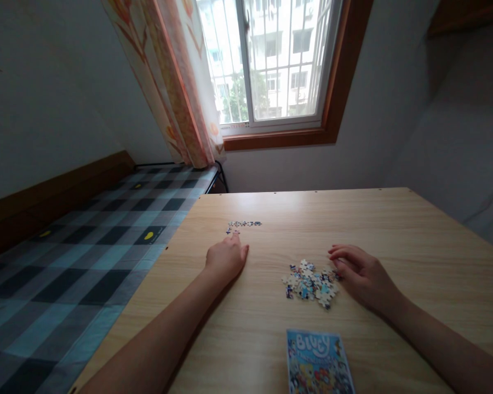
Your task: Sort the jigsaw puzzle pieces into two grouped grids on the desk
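Head view: the largest thing we see is a pale wooden table (246,350), which fills the middle and lower right. To its left lies a bed (102,257) with a checked sheet of blue, grey and black. Beyond the table we find a barred window (287,71) in a brown wooden frame, with a flowered orange curtain (168,71) hanging along its left side.

Next come two bare forearms, reaching in over the table. The left hand (227,258) points forward with its index finger stretched out; its grip is apart, the thumb standing off to the side. The right hand (363,276) has its fingers loosely bent, and we cannot tell whether its grip is closed on anything.

Near the table's front edge, between the forearms, we see a flat blue box (320,361) printed with colourful figures. Past it is a heap of puzzle pieces (310,284), some face up and some plain side up, with the right hand at its right edge. Further off, a short row of puzzle pieces (245,223) runs sideways. Smallest are two pieces (229,231) just in front of that row; the left index fingertip is at the right-hand one.
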Available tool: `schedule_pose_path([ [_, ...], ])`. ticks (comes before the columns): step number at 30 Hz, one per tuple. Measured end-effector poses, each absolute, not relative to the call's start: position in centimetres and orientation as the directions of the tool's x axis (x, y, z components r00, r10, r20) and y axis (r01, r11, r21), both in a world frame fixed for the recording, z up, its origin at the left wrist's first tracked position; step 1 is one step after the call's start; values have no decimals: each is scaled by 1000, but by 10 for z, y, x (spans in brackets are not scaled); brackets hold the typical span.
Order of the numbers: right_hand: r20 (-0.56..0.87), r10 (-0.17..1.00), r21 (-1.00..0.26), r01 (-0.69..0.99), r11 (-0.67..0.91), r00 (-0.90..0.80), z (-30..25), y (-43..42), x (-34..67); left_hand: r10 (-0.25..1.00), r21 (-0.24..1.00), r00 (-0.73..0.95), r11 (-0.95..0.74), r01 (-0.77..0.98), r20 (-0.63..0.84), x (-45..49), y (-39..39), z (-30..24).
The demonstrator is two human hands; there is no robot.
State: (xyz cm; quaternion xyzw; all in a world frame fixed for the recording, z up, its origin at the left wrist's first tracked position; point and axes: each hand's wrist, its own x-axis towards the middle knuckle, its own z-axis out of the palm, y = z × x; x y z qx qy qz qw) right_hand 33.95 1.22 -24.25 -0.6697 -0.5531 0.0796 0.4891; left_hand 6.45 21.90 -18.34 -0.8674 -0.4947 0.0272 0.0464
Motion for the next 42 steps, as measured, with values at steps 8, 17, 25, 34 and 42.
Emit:
schedule_pose_path([
  [8, 444, 814, -736, 670, 94, 374, -239, 13, 337, 878, -107, 479, -477, 873, -3, 66, 225, -183],
  [17, 449, 816, -725, 682, 93, 366, -238, 12, 338, 874, -99, 486, -482, 871, 18, 66, 227, -183],
  [25, 506, 789, -676, 728, 112, 348, -239, 14, 340, 869, -89, 493, -488, 868, 36, 66, 226, -184],
  [34, 505, 789, -675, 730, 108, 350, -238, 13, 338, 873, -76, 484, -480, 874, 55, 68, 229, -186],
  [42, 503, 788, -682, 723, 111, 354, -235, 14, 336, 873, -79, 484, -479, 874, 57, 70, 225, -186],
])
